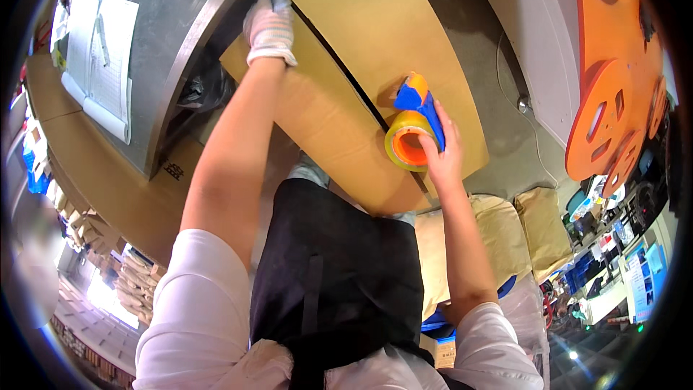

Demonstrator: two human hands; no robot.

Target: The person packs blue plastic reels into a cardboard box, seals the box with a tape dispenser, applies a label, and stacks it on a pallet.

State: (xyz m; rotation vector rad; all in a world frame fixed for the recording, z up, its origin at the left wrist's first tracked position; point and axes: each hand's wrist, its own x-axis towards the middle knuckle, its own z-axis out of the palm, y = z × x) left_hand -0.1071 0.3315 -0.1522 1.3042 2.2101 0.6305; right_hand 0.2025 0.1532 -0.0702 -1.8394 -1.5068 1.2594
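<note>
A large brown cardboard box point(390, 22) lies before me, its two top flaps nearly meeting, with a dark slit running between them. My left hand point(270, 25), in a light knitted glove with grey fingertips, rests at the far left edge of the box near the end of the slit. Its fingers are stretched out, with nothing seen in them. Bare, my right hand point(447, 155) grips a blue and orange tape dispenser point(437, 121) over the near part of the slit. The dispenser carries a yellowish roll of tape point(392, 143) around an orange core.
On the left stands a grey table point(162, 36) with a metal edge and papers point(108, 58) on it. Orange panels with slots point(603, 119) stand at the right beside a pale cabinet point(538, 50). Brown packages point(498, 235) lie near my right forearm. A thin cable point(530, 126) crosses the floor.
</note>
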